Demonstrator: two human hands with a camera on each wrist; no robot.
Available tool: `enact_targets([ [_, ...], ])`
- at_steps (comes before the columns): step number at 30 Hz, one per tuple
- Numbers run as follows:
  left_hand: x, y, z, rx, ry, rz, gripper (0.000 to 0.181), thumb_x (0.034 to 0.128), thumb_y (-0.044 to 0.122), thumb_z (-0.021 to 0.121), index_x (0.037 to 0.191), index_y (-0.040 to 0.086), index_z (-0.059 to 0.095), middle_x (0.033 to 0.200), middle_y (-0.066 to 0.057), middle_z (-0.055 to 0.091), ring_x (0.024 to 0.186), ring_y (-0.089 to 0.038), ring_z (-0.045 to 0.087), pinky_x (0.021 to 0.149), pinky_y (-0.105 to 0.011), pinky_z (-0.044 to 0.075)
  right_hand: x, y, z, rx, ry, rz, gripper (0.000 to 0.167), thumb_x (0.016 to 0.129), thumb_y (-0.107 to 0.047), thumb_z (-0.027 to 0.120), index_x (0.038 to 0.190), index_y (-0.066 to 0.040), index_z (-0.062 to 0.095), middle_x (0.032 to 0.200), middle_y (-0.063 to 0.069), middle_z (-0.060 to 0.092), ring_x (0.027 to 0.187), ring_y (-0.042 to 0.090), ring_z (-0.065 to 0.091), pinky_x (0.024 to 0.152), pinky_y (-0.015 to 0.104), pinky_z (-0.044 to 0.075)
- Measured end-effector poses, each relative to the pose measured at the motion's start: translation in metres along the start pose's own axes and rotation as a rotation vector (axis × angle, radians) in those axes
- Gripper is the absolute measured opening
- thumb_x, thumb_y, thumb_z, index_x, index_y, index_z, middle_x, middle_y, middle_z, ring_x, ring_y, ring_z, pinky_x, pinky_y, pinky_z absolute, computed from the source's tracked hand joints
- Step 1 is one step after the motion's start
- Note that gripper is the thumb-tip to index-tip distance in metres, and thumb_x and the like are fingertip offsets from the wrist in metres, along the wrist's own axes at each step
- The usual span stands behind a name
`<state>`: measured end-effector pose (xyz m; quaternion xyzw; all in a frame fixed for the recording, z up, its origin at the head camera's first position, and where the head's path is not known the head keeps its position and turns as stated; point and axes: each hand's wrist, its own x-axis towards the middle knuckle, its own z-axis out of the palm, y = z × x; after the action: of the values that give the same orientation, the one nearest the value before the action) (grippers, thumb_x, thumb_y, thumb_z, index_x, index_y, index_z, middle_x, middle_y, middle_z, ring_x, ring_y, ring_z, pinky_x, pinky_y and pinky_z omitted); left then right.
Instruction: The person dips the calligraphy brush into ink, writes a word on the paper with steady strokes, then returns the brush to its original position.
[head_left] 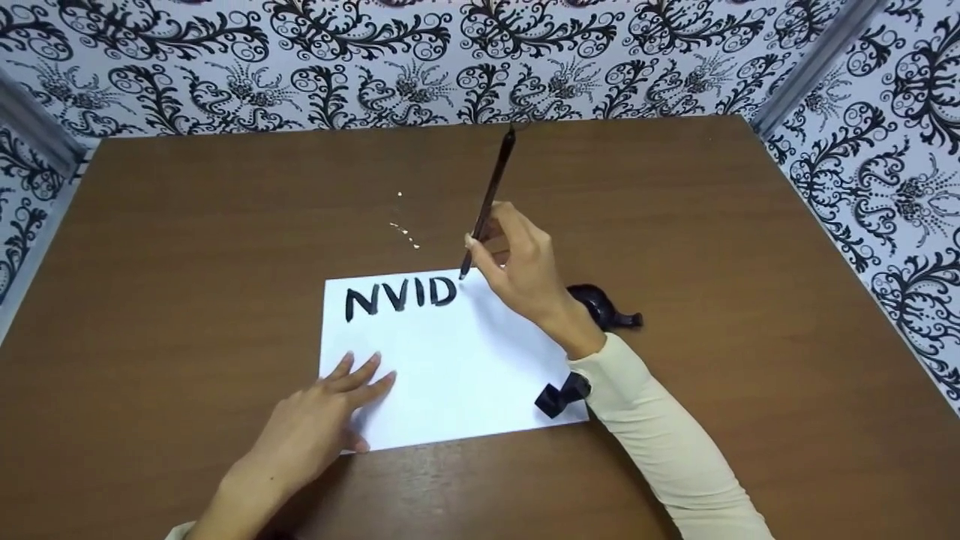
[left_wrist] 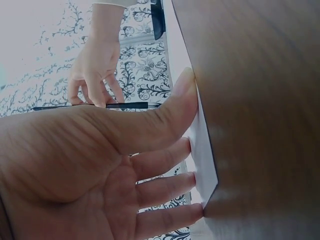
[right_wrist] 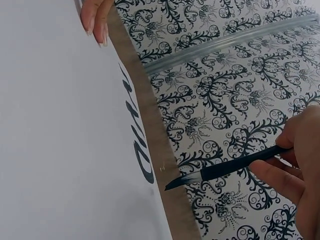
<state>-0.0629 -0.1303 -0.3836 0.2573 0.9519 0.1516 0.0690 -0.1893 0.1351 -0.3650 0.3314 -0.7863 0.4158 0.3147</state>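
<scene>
A white sheet of paper (head_left: 450,375) lies on the table with the black painted letters NVID (head_left: 401,296) along its top edge. My right hand (head_left: 525,262) pinches a slim black paintbrush (head_left: 495,176) between thumb and fingers. Its dark-tipped bristles (right_wrist: 182,180) are close to the paper's top edge, just right of the D; whether they touch the sheet I cannot tell. With fingers spread and fairly straight, my left hand (head_left: 315,420) rests on the sheet's lower left corner. The left wrist view shows its thumb (left_wrist: 185,92) at the paper's edge.
Behind the right wrist sits a glossy black rounded object (head_left: 596,304) with a short neck, partly hidden. A black blocky piece (head_left: 559,397) shows by the right cuff, over the paper. Small pale specks (head_left: 405,232) dot the brown wooden table (head_left: 187,300). Patterned wall panels (head_left: 412,75) surround it.
</scene>
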Motion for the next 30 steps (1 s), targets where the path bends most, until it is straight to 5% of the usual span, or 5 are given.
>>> enact_targets([
  [12, -0.0001, 0.0023, 0.0014, -0.028, -0.007, -0.004, 0.074, 0.0621, 0.029, 0.079, 0.133, 0.018, 0.059, 0.144, -0.005, 0.044, 0.131, -0.035, 0.040, 0.064, -0.046, 0.052, -0.0071, 0.0094, 0.0028, 0.019, 0.005, 0.037, 0.020, 0.088, 0.000, 0.064, 0.103, 0.003, 0.053, 0.087, 0.012, 0.060, 0.077, 0.016, 0.066, 0.062, 0.020, 0.053],
  [30, -0.0015, -0.0001, -0.0011, -0.014, 0.015, 0.010, 0.073, 0.0636, 0.026, 0.082, 0.133, 0.019, 0.059, 0.144, -0.005, 0.045, 0.131, -0.034, 0.041, 0.069, -0.050, 0.052, -0.0048, 0.0059, 0.0019, -0.016, -0.097, 0.020, 0.021, 0.088, 0.000, 0.063, 0.105, 0.002, 0.051, 0.086, 0.012, 0.059, 0.076, 0.017, 0.065, 0.061, 0.024, 0.054],
])
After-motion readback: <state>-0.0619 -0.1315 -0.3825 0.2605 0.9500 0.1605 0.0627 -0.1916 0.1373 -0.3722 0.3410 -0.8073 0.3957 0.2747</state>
